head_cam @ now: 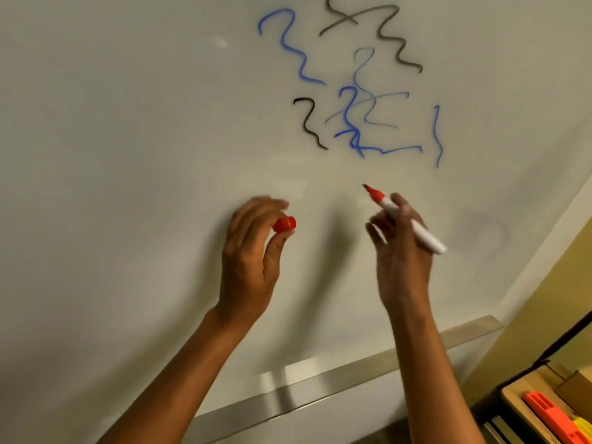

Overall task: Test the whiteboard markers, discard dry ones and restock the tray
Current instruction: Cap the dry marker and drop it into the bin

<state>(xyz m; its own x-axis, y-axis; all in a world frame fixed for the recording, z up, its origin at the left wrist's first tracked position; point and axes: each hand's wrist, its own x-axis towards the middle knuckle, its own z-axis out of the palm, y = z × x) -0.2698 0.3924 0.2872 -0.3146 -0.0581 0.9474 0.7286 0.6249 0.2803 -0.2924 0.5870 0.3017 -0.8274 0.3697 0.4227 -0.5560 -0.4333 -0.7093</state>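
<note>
My right hand (400, 251) grips an uncapped red marker (413, 224) with a white barrel. Its tip points up and left, close to the whiteboard (128, 155); whether it touches the board I cannot tell. My left hand (253, 251) pinches the marker's red cap (284, 224) between thumb and fingers, to the left of the marker. Blue and black test squiggles (352, 91) cover the board above both hands. The metal marker tray (320, 386) runs along the board's lower edge, with no markers on the part I see.
At the bottom right stands a wooden box (519, 392) holding orange (551, 415) and yellow (583, 426) items, beside a yellow wall (528, 315). A faint erased squiggle (490, 232) shows on the board right of my right hand.
</note>
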